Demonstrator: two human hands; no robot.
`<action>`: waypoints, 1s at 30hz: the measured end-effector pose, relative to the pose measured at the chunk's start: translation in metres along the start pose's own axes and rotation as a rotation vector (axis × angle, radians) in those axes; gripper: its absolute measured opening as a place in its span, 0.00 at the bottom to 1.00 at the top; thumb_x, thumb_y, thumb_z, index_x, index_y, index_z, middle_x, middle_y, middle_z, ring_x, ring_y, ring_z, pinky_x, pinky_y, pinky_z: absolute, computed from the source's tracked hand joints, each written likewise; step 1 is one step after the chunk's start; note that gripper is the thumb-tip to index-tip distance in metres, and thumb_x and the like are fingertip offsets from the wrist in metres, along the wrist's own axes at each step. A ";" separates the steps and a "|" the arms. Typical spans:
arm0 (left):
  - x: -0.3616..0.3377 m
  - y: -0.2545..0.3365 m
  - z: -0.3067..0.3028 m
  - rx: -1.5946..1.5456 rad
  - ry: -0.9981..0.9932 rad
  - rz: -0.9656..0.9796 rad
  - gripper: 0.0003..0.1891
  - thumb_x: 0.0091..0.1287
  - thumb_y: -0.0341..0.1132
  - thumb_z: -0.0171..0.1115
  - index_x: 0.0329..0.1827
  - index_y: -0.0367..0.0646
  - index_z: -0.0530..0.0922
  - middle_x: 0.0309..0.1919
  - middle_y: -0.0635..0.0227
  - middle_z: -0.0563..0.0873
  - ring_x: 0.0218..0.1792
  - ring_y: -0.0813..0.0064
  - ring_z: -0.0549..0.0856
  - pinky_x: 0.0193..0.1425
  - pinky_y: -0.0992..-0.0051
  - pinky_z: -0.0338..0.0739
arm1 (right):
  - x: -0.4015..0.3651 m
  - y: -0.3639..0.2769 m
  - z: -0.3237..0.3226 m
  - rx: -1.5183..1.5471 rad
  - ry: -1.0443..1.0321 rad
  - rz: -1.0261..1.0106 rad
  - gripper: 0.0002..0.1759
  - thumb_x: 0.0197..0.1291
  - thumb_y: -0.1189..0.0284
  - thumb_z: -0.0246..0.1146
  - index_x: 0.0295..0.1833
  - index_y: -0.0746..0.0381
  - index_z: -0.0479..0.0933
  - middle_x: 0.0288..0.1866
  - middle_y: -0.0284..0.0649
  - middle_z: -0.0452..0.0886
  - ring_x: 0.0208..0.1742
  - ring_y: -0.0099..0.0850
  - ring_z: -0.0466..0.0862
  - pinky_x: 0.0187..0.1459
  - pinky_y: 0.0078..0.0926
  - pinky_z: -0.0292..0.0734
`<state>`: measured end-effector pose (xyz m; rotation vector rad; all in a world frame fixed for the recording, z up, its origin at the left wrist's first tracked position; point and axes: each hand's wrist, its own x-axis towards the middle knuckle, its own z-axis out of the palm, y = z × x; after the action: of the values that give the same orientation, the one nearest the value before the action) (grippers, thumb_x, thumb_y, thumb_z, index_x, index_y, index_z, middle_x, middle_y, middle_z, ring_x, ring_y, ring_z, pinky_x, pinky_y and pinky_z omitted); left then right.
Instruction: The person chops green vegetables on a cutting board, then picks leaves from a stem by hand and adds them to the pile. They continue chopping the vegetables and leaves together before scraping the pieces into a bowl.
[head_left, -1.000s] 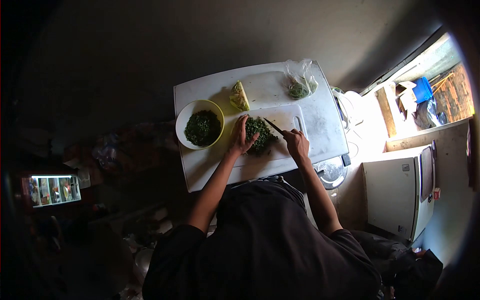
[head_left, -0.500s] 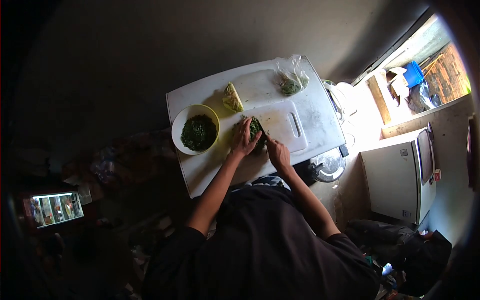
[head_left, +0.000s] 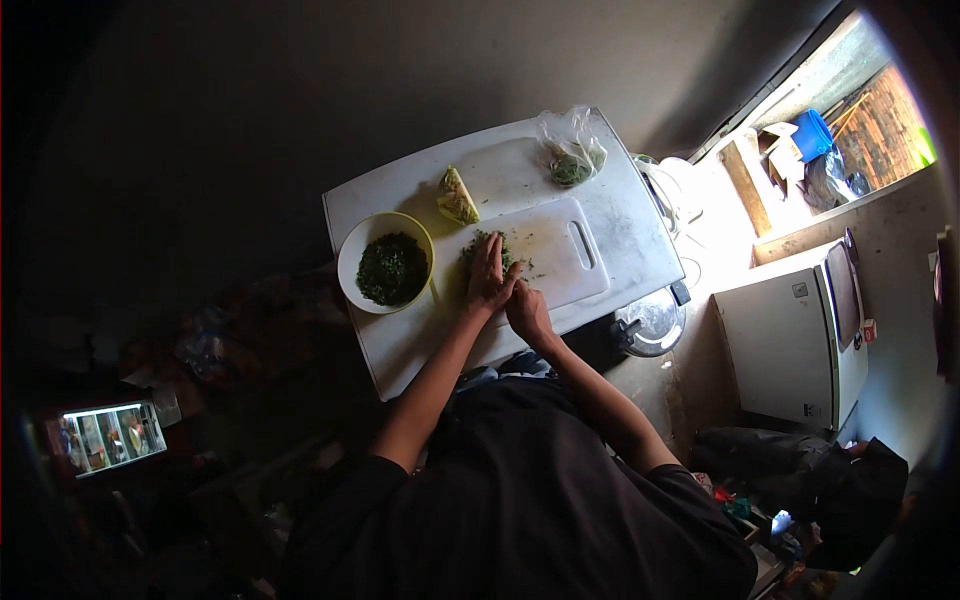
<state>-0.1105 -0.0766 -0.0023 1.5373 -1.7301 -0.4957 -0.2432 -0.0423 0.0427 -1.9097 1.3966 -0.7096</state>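
Note:
A white cutting board (head_left: 555, 235) lies on the table with a heap of chopped green leaves (head_left: 508, 250) at its left end. My left hand (head_left: 488, 278) rests over the heap, fingers stretched out and thumb apart. Close against it, my right hand (head_left: 528, 312) is closed around a knife handle; the blade is mostly hidden by my hands now. To the left stands a white bowl with a yellow-green rim (head_left: 432, 262), holding chopped dark greens (head_left: 392, 268). A cut wedge of cabbage (head_left: 457, 197) sits behind the board.
At the table's back right is a clear plastic bag (head_left: 572, 155) with greens inside. The white table (head_left: 380, 345) stands along a grey wall. Right of it are a round-lidded pot (head_left: 655, 325) on the floor and a small white fridge (head_left: 775, 345), near a bright doorway.
My right hand has moved left, up against my left hand. The dark knife blade, visible earlier beside the greens, is now mostly covered. The whole view has shifted slightly.

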 end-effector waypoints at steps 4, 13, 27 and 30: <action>0.001 -0.006 0.001 -0.050 -0.029 -0.025 0.42 0.78 0.61 0.41 0.81 0.32 0.51 0.80 0.45 0.55 0.80 0.47 0.55 0.83 0.58 0.48 | 0.003 -0.012 -0.003 0.112 -0.032 0.085 0.08 0.64 0.73 0.57 0.41 0.68 0.77 0.29 0.60 0.82 0.33 0.57 0.85 0.36 0.49 0.78; 0.021 0.024 -0.023 -0.202 -0.120 -0.092 0.42 0.79 0.59 0.39 0.81 0.29 0.48 0.82 0.46 0.48 0.83 0.51 0.48 0.85 0.59 0.42 | 0.008 -0.053 -0.034 0.246 -0.101 0.186 0.10 0.67 0.71 0.56 0.41 0.68 0.76 0.23 0.54 0.82 0.21 0.46 0.84 0.25 0.41 0.77; 0.016 0.059 -0.040 -0.237 -0.210 -0.137 0.48 0.77 0.65 0.40 0.81 0.28 0.43 0.83 0.45 0.41 0.83 0.50 0.41 0.85 0.60 0.39 | -0.005 -0.059 -0.047 0.302 -0.090 0.265 0.09 0.66 0.72 0.56 0.39 0.67 0.77 0.21 0.50 0.80 0.23 0.44 0.84 0.29 0.42 0.77; 0.012 0.057 -0.035 -0.264 -0.200 -0.136 0.48 0.77 0.64 0.39 0.81 0.28 0.43 0.83 0.45 0.41 0.83 0.50 0.41 0.85 0.60 0.40 | -0.007 -0.059 -0.048 0.302 -0.086 0.292 0.09 0.66 0.72 0.56 0.38 0.67 0.77 0.22 0.50 0.80 0.24 0.45 0.85 0.29 0.42 0.77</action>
<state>-0.1220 -0.0702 0.0646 1.4589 -1.6347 -0.9369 -0.2462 -0.0324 0.1185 -1.4503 1.3893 -0.6451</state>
